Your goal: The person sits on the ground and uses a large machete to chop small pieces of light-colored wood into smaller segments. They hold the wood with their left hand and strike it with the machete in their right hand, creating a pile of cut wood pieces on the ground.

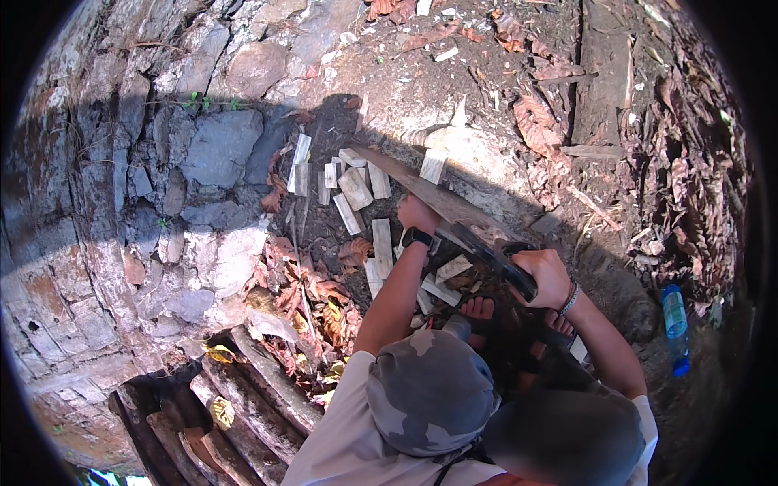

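Observation:
My right hand (541, 277) is wrapped round the dark handle of a handsaw (405, 176). Its long, brownish blade points up and to the left. My left hand (417, 213), with a dark watch at the wrist, is curled close beside the blade; the saw hides its fingertips and whatever they grip. A pale wood block (433, 165) shows just past the blade. Left of the saw several short cut wood pieces (355, 189) lie on the soil. A longer wood piece (382, 246) rests left of my left wrist, and another wood piece (440, 290) lies near my sandalled foot (476, 309).
A rough stone wall (190, 304) runs along the left. Curved, dark tile-like pieces (251, 405) are stacked at the lower left. Dry leaves (539, 125) cover parts of the ground. A clear plastic bottle (674, 320) with a blue cap lies to the right.

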{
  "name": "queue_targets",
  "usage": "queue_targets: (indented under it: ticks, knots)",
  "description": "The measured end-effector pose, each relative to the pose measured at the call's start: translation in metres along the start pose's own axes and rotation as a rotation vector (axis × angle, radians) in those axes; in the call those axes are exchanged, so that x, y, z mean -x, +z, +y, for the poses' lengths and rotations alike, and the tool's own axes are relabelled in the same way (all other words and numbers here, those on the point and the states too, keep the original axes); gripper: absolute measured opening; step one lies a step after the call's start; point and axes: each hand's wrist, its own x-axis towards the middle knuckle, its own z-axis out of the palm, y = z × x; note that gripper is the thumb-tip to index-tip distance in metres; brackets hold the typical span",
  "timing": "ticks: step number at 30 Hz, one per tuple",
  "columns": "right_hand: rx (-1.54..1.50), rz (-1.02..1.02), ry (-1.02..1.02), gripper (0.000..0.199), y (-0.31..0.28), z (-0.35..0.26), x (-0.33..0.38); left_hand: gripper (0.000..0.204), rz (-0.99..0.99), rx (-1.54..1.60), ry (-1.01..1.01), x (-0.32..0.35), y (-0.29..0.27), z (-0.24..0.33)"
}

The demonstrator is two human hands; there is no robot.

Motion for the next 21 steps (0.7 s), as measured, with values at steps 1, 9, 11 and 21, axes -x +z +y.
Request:
queue_targets:
  ticks: [1,9,11,21]
  knots:
    - [0.0,0.019,0.004,0.021,0.0,-0.002,0.0,0.05,0.024,-0.021,-0.024,-0.001,0.005,-0.003]
    - [0.048,-0.065,0.111,0.026,-0.038,-0.015,0.124,0.036,0.056,0.106,-0.026,0.008,-0.015,0.028]
    - [0.035,-0.081,0.075,0.023,-0.038,-0.013,0.1,0.036,0.082,0.1,-0.005,0.01,-0.012,0.016]
    - [0.037,-0.012,0.055,0.02,-0.025,-0.017,0.088,0.039,0.024,0.105,-0.045,0.007,-0.01,0.006]
